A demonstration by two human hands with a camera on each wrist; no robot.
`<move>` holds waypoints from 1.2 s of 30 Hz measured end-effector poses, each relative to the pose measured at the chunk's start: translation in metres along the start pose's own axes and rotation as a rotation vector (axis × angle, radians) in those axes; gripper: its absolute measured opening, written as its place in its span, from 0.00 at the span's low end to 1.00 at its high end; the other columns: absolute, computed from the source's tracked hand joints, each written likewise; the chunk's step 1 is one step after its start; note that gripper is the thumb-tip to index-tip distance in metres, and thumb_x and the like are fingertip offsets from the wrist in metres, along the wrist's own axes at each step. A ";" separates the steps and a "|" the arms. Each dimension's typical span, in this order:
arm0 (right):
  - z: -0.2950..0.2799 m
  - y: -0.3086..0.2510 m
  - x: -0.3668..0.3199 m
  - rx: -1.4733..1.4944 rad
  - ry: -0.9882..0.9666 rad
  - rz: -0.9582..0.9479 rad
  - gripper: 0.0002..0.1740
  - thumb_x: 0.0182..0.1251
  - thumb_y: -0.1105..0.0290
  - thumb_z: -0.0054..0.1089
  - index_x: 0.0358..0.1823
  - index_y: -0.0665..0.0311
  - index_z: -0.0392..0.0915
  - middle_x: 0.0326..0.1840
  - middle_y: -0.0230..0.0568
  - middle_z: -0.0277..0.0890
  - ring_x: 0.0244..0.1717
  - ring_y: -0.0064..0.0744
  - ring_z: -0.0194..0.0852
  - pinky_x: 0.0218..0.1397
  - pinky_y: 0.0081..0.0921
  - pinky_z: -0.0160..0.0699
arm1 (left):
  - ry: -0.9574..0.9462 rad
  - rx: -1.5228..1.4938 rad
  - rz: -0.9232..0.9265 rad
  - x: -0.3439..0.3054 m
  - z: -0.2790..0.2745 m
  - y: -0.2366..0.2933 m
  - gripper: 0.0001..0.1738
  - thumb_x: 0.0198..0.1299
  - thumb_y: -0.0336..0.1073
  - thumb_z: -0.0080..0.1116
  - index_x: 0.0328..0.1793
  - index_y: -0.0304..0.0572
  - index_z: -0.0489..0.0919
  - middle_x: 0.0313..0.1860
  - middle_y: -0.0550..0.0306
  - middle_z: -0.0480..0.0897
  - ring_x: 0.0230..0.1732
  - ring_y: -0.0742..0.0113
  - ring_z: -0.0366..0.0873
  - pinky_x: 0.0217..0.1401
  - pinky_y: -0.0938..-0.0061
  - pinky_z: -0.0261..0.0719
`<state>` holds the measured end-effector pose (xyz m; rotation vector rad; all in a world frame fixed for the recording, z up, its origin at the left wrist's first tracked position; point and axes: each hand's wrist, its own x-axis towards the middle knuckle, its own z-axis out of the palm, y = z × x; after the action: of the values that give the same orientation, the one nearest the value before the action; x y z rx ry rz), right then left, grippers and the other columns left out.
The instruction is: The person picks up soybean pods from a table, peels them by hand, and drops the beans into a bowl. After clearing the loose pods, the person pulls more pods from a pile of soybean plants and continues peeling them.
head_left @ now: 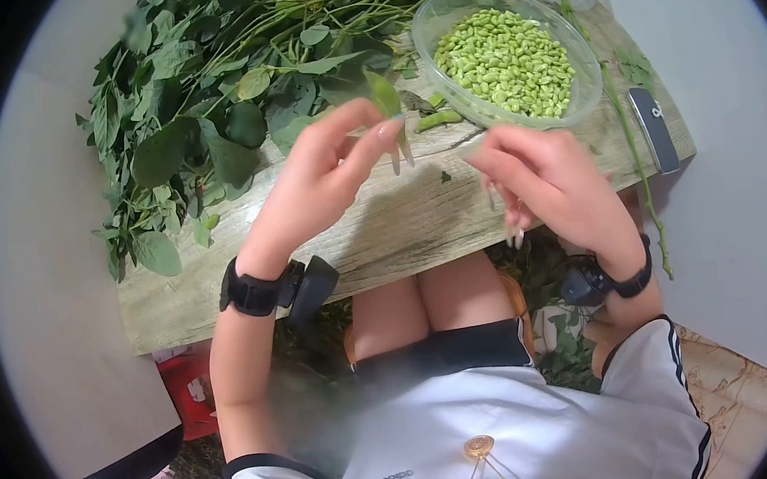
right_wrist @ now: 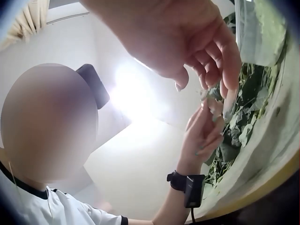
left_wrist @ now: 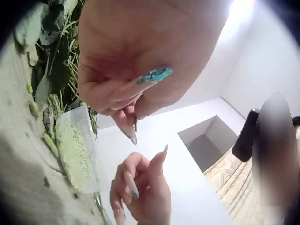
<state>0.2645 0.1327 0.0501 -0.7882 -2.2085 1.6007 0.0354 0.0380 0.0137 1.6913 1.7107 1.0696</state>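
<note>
Between thumb and fingers my left hand (head_left: 324,172) pinches a green bean pod (head_left: 382,94), held up over the front of the wooden table. My right hand (head_left: 548,172) hovers to the right, apart from the left, in front of the bowl. In the left wrist view the right hand (left_wrist: 147,190) has loosely bent fingers, its thumb pointing up, and nothing shows in it. A clear plastic bowl (head_left: 587,79) behind the hands holds many shelled green beans (head_left: 507,63). Another pod (head_left: 439,120) lies on the table by the bowl.
Leafy bean stalks (head_left: 169,148) heap across the table's back and left. A phone (head_left: 654,133) lies at the right edge, near a long stem (head_left: 624,121) hanging over the side. The wooden tabletop (head_left: 250,259) ends just before the seated person's legs.
</note>
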 end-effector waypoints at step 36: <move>0.078 0.049 0.117 -0.998 -0.040 -0.341 0.29 0.65 0.40 0.58 0.30 0.64 0.79 0.20 0.45 0.79 0.24 0.47 0.81 0.28 0.40 0.77 | 0.311 -0.407 -0.298 -0.002 -0.045 -0.060 0.24 0.78 0.50 0.43 0.35 0.40 0.75 0.16 0.67 0.71 0.12 0.83 0.61 0.16 0.83 0.57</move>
<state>0.1409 0.1528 -0.0305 -0.5184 -2.9309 0.2887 -0.0355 0.0328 -0.0097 1.0256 1.7087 1.4681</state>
